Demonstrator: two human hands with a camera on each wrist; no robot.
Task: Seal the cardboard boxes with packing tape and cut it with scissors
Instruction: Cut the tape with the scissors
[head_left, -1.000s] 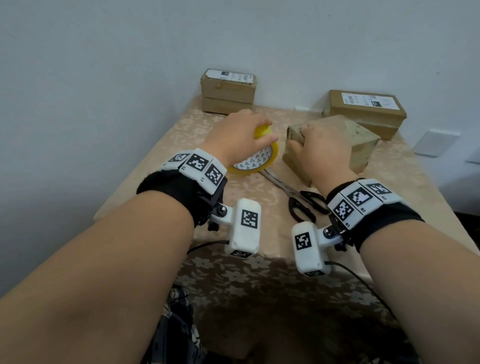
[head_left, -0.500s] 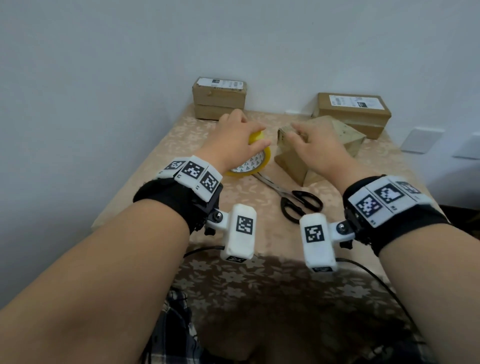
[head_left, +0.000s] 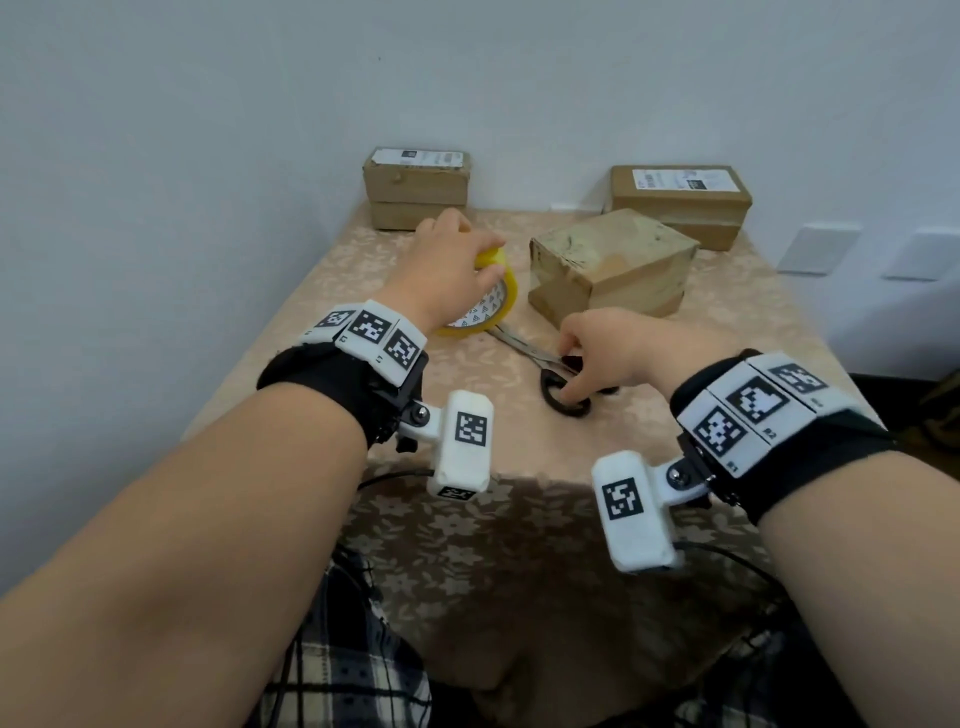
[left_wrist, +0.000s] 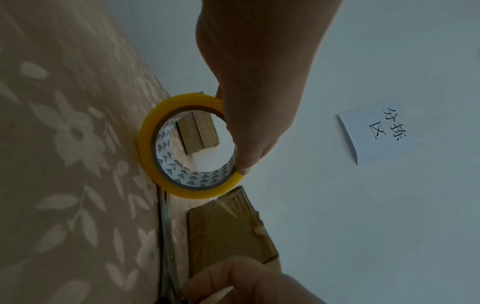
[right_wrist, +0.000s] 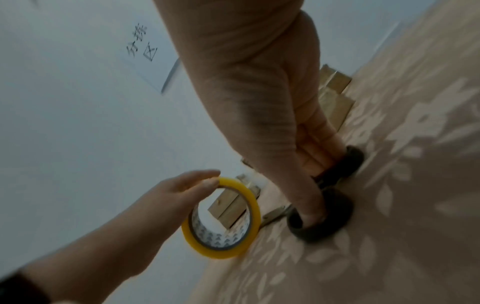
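Yellow tape roll (head_left: 480, 299) stood pinched in the left hand (head_left: 447, 265) beside the nearest box (head_left: 610, 265); the right hand (head_left: 613, 353) hooked fingers into the scissors (head_left: 563, 387) loops. Seating them fully before lifting would steady the cut.

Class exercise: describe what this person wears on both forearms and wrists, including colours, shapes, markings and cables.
Each bare forearm ends in a black wrist wrap topped by white blocks printed with black square markers. A white, rounded camera housing hangs from each on a bracket, marker-tagged, trailing a thin black cable.
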